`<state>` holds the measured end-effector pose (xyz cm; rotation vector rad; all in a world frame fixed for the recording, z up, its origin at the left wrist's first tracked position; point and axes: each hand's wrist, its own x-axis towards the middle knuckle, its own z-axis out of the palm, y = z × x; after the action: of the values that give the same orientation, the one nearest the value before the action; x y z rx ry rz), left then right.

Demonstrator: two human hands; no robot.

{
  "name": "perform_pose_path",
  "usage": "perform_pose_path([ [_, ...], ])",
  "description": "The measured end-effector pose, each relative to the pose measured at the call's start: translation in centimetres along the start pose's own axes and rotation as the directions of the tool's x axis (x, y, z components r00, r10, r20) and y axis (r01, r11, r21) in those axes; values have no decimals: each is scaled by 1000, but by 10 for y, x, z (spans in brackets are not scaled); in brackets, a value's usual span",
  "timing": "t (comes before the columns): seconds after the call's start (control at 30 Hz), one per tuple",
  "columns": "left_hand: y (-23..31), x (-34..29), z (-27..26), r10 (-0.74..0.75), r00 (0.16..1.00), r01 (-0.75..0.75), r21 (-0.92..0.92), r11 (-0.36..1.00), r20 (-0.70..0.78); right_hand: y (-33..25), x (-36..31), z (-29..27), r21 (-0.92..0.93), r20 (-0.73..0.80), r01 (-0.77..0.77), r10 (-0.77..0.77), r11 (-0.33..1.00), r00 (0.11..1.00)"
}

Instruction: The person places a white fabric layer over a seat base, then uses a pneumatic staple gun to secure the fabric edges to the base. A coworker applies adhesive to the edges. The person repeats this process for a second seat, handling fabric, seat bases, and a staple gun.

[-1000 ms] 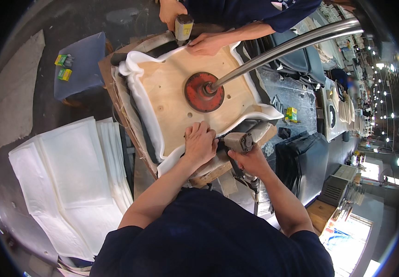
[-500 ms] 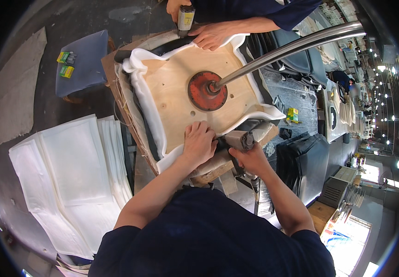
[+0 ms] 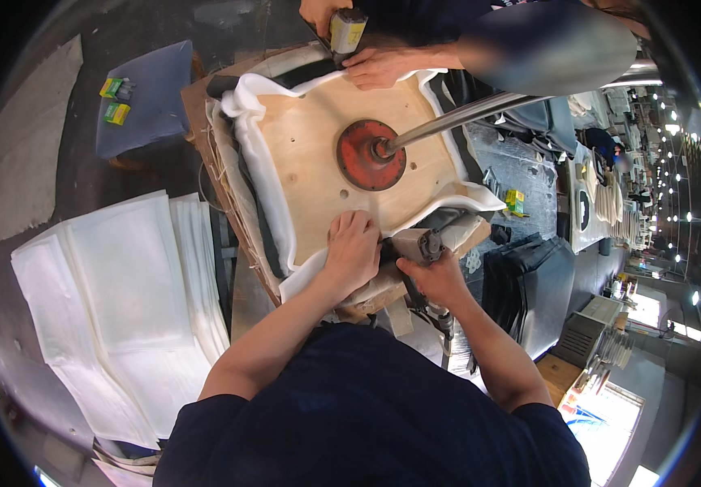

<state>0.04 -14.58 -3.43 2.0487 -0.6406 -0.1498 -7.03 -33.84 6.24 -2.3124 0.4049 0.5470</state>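
Note:
A square plywood panel [image 3: 301, 146] lies in front of me, edged with white padding [image 3: 265, 191] and black cover material [image 3: 440, 217]. My left hand [image 3: 353, 253] has its fingers curled over the panel's near edge, closed on the cover there; its grip is partly hidden. My right hand [image 3: 435, 278] is wrapped round a staple gun [image 3: 417, 245], whose nose points at the near edge beside my left hand. On the far edge, a co-worker's hand [image 3: 376, 68] presses down while their other hand [image 3: 323, 12] holds a second staple gun [image 3: 346, 34].
A red round plate [image 3: 360, 154] with a metal pole [image 3: 464, 116] presses on the panel's middle. White sheets [image 3: 123, 284] are stacked at left, black covers [image 3: 533, 280] at right. Small yellow-green boxes [image 3: 117, 114] lie on a grey-blue pad [image 3: 151, 97]; another box [image 3: 515, 201] is at right.
The co-worker leans in at upper right, and their staple gun has shifted slightly right along the far edge. My hands hold nearly the same places; the whole view has shifted a little.

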Motion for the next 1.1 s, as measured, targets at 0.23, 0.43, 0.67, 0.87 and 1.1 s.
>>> perform_pose_path([
  [0.23,0,6,-1,-58,998,57,-23,998,-20,-14,-16,-7,264,55,-207,200,942,978],
  [0.43,0,4,3,-62,996,58,-65,996,-66,-22,-19,2,299,59,-205,196,932,979],
  [0.67,-1,-12,-10,-90,996,90,74,993,8,-18,-7,8,158,20,-139,138,978,990],
  [0.87,5,-30,-21,-196,976,172,218,961,97,-16,-16,11,367,37,-188,187,911,982],
  [1.1,7,-21,-17,-275,953,238,249,939,125,-33,-21,14,315,55,-224,218,922,974],
])
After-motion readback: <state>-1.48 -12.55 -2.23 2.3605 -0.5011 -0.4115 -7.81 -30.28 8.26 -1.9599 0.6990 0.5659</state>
